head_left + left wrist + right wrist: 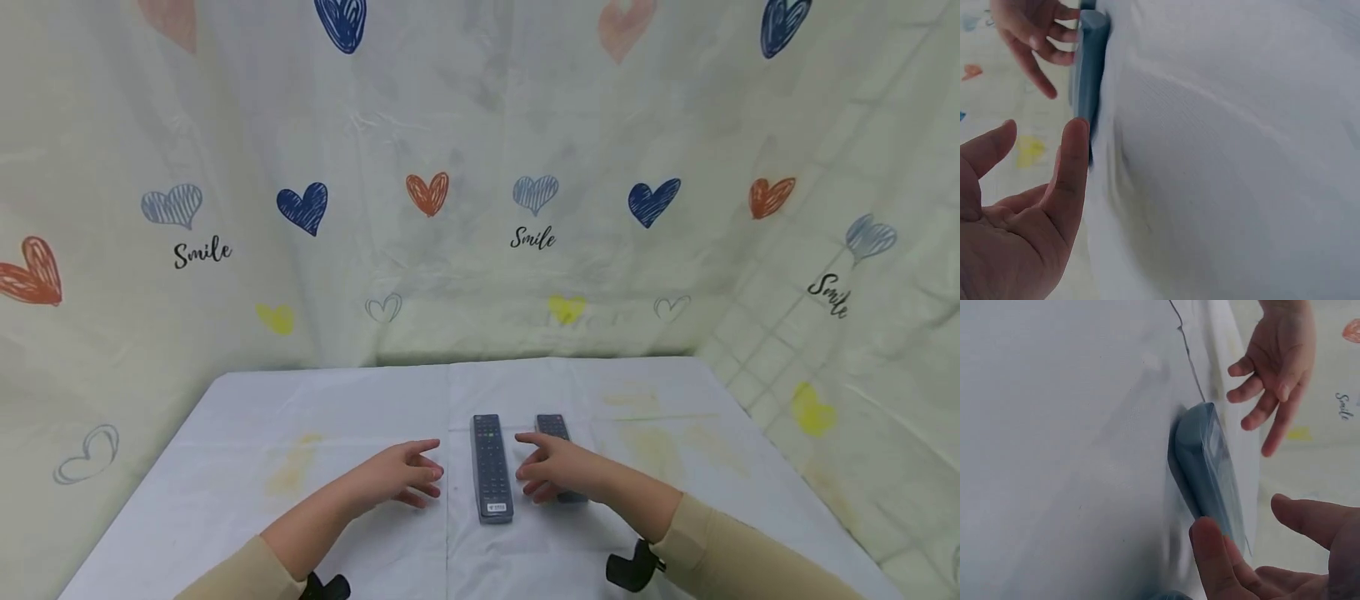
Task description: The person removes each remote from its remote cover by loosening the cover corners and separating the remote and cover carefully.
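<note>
Two dark remote controls lie on the white-covered table. The longer remote (492,467), with a small white label at its near end, lies between the hands. My left hand (405,475) hovers to its left, fingers spread and relaxed, holding nothing. My right hand (555,468) is on the other side, its fingers loosely extended and also holding nothing. Partly hidden under the right hand in the head view is the shorter remote (552,426). In the right wrist view the long remote (1210,469) shows its rounded end, just beyond the fingertips.
The table (247,450) has a white cloth with a crease down the middle and faint yellow marks. A curtain (465,125) printed with hearts and "Smile" hangs behind it and along both sides. Black wrist mounts (632,568) sit under the sleeves.
</note>
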### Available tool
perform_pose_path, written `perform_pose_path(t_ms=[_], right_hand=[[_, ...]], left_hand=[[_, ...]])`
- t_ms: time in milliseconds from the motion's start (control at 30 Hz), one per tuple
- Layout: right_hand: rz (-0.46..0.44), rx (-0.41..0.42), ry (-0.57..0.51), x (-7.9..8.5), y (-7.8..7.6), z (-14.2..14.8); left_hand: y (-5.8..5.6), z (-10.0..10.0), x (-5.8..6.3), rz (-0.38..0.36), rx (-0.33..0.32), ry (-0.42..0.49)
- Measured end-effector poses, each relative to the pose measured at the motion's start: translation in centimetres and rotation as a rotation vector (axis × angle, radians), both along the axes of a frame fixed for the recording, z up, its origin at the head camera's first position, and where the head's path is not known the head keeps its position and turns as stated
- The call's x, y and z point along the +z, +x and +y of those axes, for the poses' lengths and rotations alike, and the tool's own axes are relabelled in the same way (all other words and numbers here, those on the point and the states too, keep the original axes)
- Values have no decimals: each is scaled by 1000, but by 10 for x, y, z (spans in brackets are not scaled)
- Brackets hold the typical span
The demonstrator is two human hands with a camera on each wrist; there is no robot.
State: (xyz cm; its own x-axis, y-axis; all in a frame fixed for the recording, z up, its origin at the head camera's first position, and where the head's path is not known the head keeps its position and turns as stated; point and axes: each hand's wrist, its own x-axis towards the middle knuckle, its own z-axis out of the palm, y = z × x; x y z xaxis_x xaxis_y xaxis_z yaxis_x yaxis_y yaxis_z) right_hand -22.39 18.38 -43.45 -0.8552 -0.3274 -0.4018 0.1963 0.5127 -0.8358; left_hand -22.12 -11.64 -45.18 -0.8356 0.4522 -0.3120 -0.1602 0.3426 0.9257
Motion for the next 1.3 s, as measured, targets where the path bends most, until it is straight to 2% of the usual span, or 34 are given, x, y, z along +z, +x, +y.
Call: perform_pose_path(t_ms=[133,400,600,867,1000,1167,1300], right_hand=[[-2,-24,40,-5,-4,-10],[34,-72,107,-4,-11,-27],[43,-99,98,-11,-14,-35],[45,-128,51,-17,-13,-36],[45,-151,-11,-18,-10,-38],[92,-196,-105,-17,-5,-39],[151,-199,-178,-13,-2,-38]], left_hand=[[-6,16,-6,-18,4,-17],[-20,40,-12,-25,21,-73],[-23,53,-15,-51,44,-13],[-23,65,-17,-50,103,7],[-20,66,-17,-38,124,26],[-17,65,-15,22,157,85],[-12,62,-9,76,199,123]])
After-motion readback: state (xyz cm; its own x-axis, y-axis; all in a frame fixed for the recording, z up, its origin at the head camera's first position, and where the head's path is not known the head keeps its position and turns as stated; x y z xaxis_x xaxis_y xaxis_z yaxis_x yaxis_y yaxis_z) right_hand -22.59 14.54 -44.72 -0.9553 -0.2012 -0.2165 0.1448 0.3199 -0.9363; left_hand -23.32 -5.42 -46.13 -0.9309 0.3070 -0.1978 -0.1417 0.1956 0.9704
